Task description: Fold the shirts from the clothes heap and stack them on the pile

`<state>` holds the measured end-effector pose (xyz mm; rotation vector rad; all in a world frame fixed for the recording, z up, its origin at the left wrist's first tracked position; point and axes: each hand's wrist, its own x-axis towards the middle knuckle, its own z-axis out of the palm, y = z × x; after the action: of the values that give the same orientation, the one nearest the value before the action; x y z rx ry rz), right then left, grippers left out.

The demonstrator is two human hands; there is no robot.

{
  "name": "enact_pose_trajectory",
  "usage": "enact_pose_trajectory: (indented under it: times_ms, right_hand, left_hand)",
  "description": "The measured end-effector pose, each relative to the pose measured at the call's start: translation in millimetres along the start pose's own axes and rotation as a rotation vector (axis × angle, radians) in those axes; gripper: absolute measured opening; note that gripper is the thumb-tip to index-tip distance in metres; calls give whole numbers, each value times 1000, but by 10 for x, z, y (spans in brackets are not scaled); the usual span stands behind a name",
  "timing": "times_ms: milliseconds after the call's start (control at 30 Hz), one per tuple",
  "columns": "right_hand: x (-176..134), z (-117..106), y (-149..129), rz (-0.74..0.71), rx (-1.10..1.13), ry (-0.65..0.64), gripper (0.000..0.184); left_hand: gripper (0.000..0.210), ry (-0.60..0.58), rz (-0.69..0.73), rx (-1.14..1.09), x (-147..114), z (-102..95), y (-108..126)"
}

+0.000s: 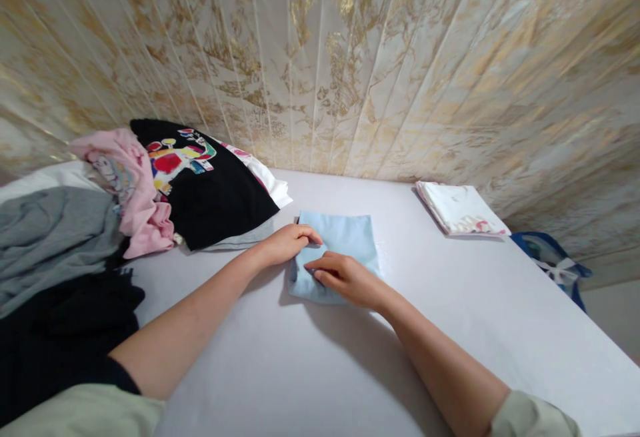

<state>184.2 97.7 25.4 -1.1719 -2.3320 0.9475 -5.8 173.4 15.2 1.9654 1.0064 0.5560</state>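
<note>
A light blue folded garment (345, 230) lies on the white table in front of me, folded into a small, roughly square packet. My left hand (293, 242) rests at its upper left edge, with the fingers stretched over the cloth. On the packet's left part, my right hand (347, 279) touches the fabric with its fingertips. Its index finger is extended and a small gap shows between finger and thumb. Slight creases run along the left side of the cloth near the fingertips.
To the left is a loose heap: a black printed shirt (220, 197), a pink garment (137, 190), a grey garment (55, 237) and black cloth (75, 330). A folded white garment (463, 207) lies far right. Beyond the table (500, 303) edge is a blue-trimmed bag (550, 257); a patterned curtain (320, 77) hangs behind.
</note>
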Motion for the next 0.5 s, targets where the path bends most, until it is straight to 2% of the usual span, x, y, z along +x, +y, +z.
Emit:
enact_pose_trajectory:
  times_ms: [100,167,233,333,400,500]
  right_hand:
    - [43,-136,152,14,40,170,33]
    - [101,-249,278,-5,-39,258,35]
    - [205,-319,389,-24,-161,258,39]
    - [424,-303,475,-9,-360,175,45]
    - [567,-226,480,-4,-471,108,48]
    - [698,-84,474,-14,-580,71,51]
  left_hand:
    - [25,204,-75,87,-159,-65,61]
    - [20,275,-191,107,-329,-101,135]
    - [21,194,-326,31,-524,-98,244]
    - [30,-48,-456,-223,-774,-10,416]
    - [36,-166,-485,-405,-873,77,481]
    - [43,-256,-483,-552,-924,181,462]
